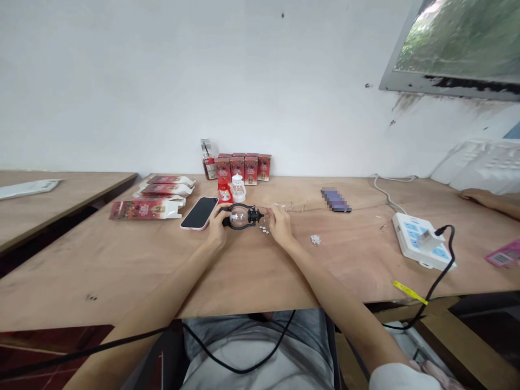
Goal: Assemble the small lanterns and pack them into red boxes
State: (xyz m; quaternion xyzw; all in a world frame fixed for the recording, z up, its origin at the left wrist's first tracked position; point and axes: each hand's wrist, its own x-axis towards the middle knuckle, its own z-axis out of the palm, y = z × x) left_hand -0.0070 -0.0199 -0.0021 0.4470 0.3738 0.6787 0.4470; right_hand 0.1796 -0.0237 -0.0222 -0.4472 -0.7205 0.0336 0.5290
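My left hand (218,227) is closed around the base of a small black lantern (253,215) with a clear globe. The lantern lies sideways, its pointed top toward the right. Just beyond that tip, the fingers of my right hand (280,225) are pinched together; something thin seems to be between them, too small to name. Several small white pieces (264,230) lie on the table between the hands. Behind the black lantern stand a red lantern (225,192) and a white lantern (238,189). A phone (200,213) lies beside my left hand.
Red boxes (251,169) stand by the wall; opened boxes (140,209) lie at left. Thin loops (298,208), a white cluster (316,239) and a blurred dark item (336,200) lie right. Farther right are a power strip (412,238) and another person's arm (489,201).
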